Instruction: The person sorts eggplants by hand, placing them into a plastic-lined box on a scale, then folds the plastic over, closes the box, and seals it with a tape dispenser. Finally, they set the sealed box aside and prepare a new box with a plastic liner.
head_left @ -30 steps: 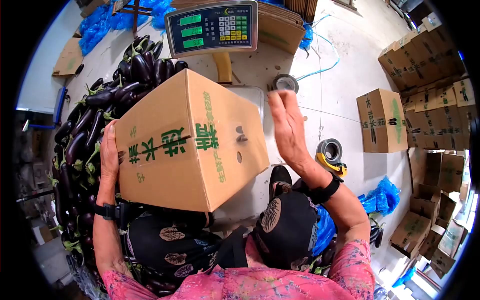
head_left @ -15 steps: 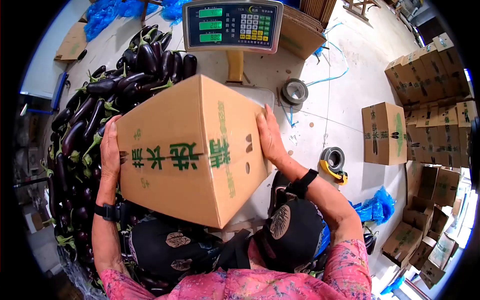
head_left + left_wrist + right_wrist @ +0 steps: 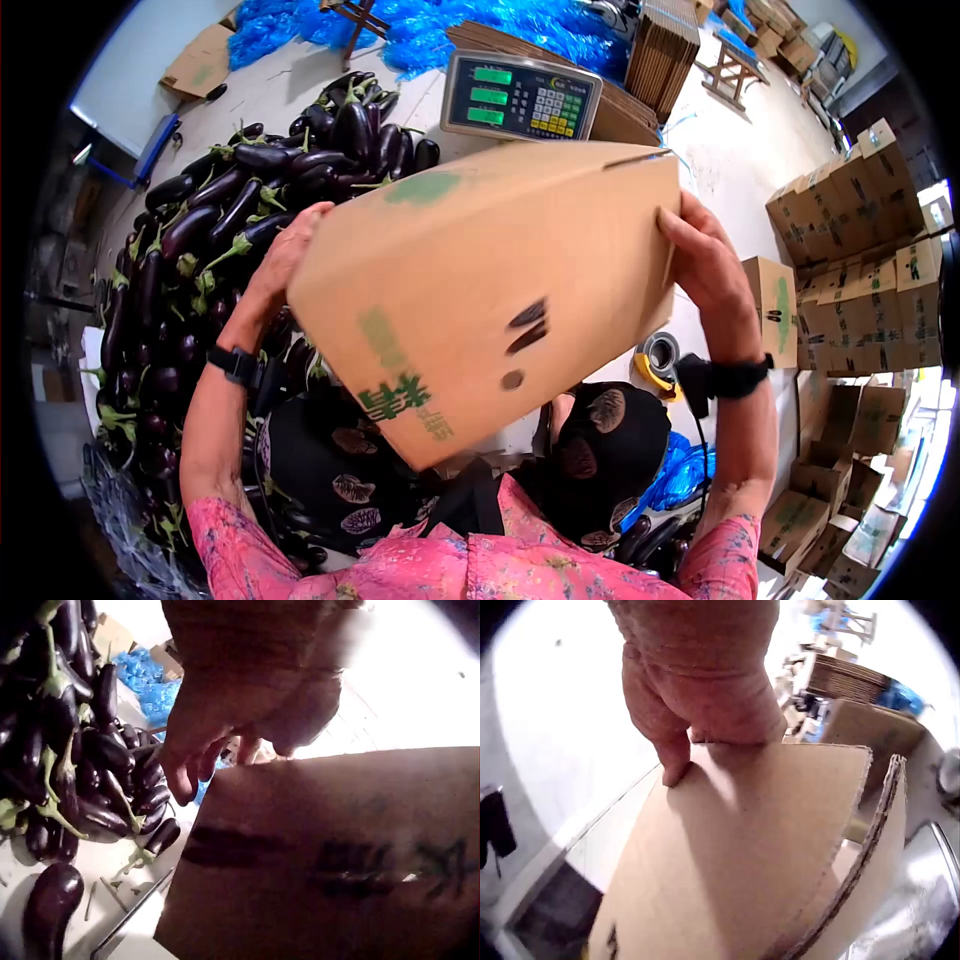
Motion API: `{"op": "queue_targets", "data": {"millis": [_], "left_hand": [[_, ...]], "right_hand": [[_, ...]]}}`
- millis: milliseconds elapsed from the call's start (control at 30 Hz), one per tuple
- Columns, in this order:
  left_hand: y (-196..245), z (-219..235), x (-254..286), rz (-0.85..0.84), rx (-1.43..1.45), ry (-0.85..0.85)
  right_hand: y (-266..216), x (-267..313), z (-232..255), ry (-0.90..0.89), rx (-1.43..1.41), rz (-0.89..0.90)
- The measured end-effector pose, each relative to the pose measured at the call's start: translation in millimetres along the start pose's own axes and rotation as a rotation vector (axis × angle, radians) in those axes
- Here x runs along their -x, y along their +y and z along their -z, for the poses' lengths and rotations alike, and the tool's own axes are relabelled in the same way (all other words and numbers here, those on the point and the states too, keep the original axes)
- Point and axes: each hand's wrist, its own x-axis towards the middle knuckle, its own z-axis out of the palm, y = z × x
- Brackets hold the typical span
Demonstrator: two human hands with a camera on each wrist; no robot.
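A brown cardboard box (image 3: 490,280) with green print is held tilted in the air between both hands, its side with two dark marks and a round hole facing up in the head view. The left hand (image 3: 292,250) grips its left edge; in the left wrist view that hand (image 3: 247,697) bends its fingers over the box's edge (image 3: 322,840). On the far right edge the right hand (image 3: 708,258) holds on with its thumb on the face. Loose flap edges of the box (image 3: 742,847) show under the right hand (image 3: 705,697) in the right wrist view.
Many eggplants (image 3: 190,235) are heaped at the left. A scale display (image 3: 522,97) stands behind the box. Tape rolls (image 3: 660,352) lie on the floor at the right, near stacked boxes (image 3: 860,290). Blue plastic (image 3: 440,35) lies at the back.
The right hand, off the box at first, took hold of its right side. Both hands have raised the box and tipped it, and the head view has shifted.
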Motion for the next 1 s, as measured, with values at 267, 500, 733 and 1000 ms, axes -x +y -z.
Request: {"op": "queue_targets", "data": {"millis": [267, 500, 733, 1000], "left_hand": [[60.0, -15.5, 18.4, 0.03, 0.105, -0.223], [48.3, -49.9, 12.0, 0.113, 0.035, -0.368], [58.8, -76.1, 8.4, 0.079, -0.036, -0.473], [4.9, -67.6, 1.2, -0.04, 0.261, -0.388]], "right_hand": [[7.0, 60.5, -158.7, -0.379, 1.223, 0.329], [88.5, 74.2, -190.6, -0.677, 1.275, 0.126], [66.3, 42.2, -133.7, -0.041, 1.239, 0.493], [87.2, 5.6, -58.4, 0.216, 0.329, -0.4]]}}
